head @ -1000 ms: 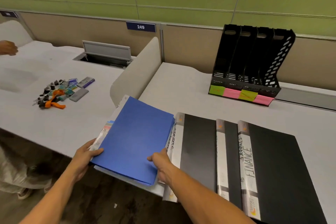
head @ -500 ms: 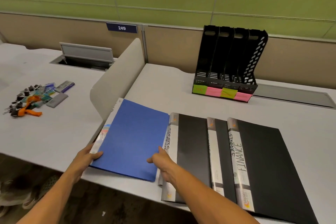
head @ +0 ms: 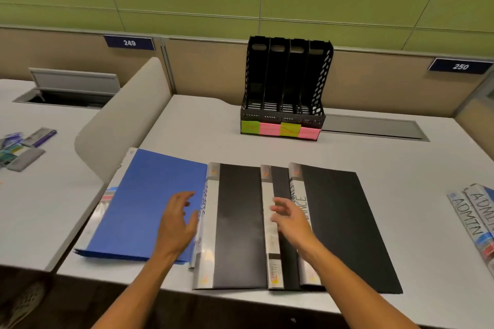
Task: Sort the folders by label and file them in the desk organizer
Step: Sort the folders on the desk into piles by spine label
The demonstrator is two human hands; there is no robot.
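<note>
A blue folder (head: 144, 200) lies flat at the desk's front left, on top of a pale folder. To its right lie three overlapping black folders: one with a "SPORTS" spine (head: 238, 224), a narrow middle one (head: 280, 184), and one marked "FINANCE" (head: 344, 224). My left hand (head: 177, 224) hovers open over the blue folder's right edge. My right hand (head: 290, 218) hovers open over the middle and FINANCE spines. A black four-slot desk organizer (head: 287, 88) stands empty at the back, with green and pink sticky labels (head: 280, 129) along its base.
Two folders marked "ADMIN" (head: 474, 219) lie at the right edge. A curved beige divider (head: 120, 125) separates the neighbouring desk, which holds small stationery (head: 24, 147) and an open cable hatch (head: 72, 88). A closed cable cover (head: 374, 127) sits right of the organizer.
Both hands let go of the blue folder, which now rests on the desk. My right hand moved right over the black folders, and the view shifted right.
</note>
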